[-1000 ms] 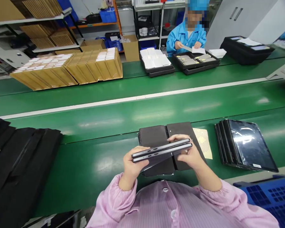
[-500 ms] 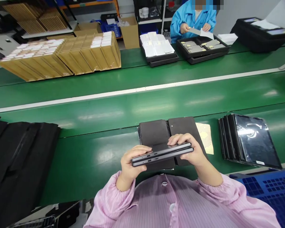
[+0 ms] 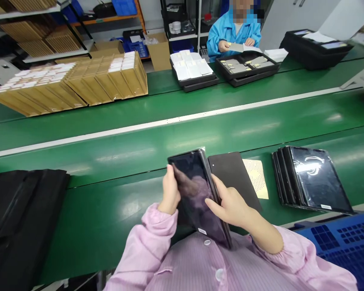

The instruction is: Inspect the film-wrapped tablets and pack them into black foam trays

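Left of the left hand, black cases (image 3: 24, 214) lie on the green bench (image 3: 118, 206); well beyond that hand stand brown cartons (image 3: 75, 87). The left hand (image 3: 170, 190) grips the left edge of the tablet (image 3: 197, 198), which is held upright at a slant with its screen showing, between both hands. The right hand (image 3: 230, 204) clasps its right edge, thumb over the screen. Far beyond the hands, a co-worker (image 3: 233, 34) sits behind papers in a tray (image 3: 195, 84). A dark slab (image 3: 233, 169) lies beyond the right hand, partly covered by it; right of that are a yellow sheet (image 3: 257, 178), a tablet stack (image 3: 317, 178) and, nearer the body, a blue crate (image 3: 346, 238).

Half a second ago two tablets were seen edge-on; now they are turned screen-out, hiding the left slab that showed then.
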### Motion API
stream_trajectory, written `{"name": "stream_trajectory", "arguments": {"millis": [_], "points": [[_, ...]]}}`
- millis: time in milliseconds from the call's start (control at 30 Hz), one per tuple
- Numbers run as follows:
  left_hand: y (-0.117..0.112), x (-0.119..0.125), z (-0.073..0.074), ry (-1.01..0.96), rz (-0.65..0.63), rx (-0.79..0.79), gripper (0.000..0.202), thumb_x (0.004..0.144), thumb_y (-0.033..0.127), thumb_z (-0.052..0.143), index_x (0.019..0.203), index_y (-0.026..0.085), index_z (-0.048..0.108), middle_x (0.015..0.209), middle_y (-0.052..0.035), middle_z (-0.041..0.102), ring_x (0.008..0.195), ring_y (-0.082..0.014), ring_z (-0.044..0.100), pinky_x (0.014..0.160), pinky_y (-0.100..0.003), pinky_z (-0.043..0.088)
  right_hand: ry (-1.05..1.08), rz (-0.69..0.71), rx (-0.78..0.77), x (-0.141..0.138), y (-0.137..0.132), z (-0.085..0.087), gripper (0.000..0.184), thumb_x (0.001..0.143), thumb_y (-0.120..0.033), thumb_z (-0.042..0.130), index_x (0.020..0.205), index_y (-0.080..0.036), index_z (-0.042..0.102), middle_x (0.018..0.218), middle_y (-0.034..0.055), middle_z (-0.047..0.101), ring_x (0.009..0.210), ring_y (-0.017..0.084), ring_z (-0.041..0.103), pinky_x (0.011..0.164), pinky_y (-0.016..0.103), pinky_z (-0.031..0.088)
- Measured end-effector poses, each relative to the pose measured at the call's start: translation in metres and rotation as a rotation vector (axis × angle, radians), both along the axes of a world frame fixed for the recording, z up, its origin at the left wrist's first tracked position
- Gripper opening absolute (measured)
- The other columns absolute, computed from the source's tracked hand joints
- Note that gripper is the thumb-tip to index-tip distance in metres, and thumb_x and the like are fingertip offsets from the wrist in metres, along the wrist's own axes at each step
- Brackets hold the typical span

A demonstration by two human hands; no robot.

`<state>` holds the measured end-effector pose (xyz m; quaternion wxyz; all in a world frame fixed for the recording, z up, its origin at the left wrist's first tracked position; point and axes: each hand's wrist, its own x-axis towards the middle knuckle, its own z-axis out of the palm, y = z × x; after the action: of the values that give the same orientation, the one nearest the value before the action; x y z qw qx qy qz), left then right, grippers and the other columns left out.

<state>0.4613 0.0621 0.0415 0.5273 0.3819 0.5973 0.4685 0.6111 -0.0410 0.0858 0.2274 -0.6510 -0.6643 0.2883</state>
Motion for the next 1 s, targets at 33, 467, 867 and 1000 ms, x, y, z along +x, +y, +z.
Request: {"name": "stream_trajectory", "arguments": {"millis": [33,467,867,1000], "points": [[0.001,0.010,-0.002,0.026,-0.011,-0.010,0.056,0.082,0.062,0.043,0.104,0.014,0.063,0.106,-0.0135,0.068,0.105,-0.0262,0.061,0.096,-0.042,0.045,-0.076,-0.023,-0.015,-0.006,0.000,0.007,0.071,0.081,-0.042,0.052,0.141,-0.008,0.034,0.070,0.0097,0.070,0.058,0.030,0.067,0.059,0.038,0.049],[0.008,0.001,0.000,-0.132,-0.228,0.216,0.040,0.071,0.028,0.060,0.111,0.020,0.061,0.122,-0.0087,0.060,0.112,-0.0241,0.057,0.099,-0.037,0.044,0.643,-0.241,0.041,-0.026,0.069,-0.018,0.025,0.081,-0.032,0.054,0.103,-0.023,0.061,0.082,0.0024,0.066,0.065,0.016,0.060,0.061,0.029,0.051],[0.013,-0.009,0.010,-0.192,-0.311,0.222,0.032,0.072,0.030,0.064,0.102,0.021,0.061,0.104,-0.0055,0.061,0.097,-0.0208,0.059,0.087,-0.034,0.048,1.010,-0.163,-0.282,-0.023,0.103,-0.011,0.031,0.068,-0.027,0.064,0.099,-0.022,0.057,0.050,-0.0097,0.050,0.042,0.010,0.050,0.043,0.023,0.048],[0.014,-0.011,0.011,-0.182,-0.343,0.220,0.032,0.074,0.032,0.064,0.104,0.021,0.061,0.108,-0.0061,0.059,0.103,-0.0224,0.057,0.092,-0.036,0.046,1.012,-0.144,-0.274,-0.024,0.104,-0.013,0.031,0.069,-0.029,0.063,0.098,-0.022,0.056,0.054,-0.0088,0.050,0.042,0.010,0.050,0.043,0.023,0.048]]}}
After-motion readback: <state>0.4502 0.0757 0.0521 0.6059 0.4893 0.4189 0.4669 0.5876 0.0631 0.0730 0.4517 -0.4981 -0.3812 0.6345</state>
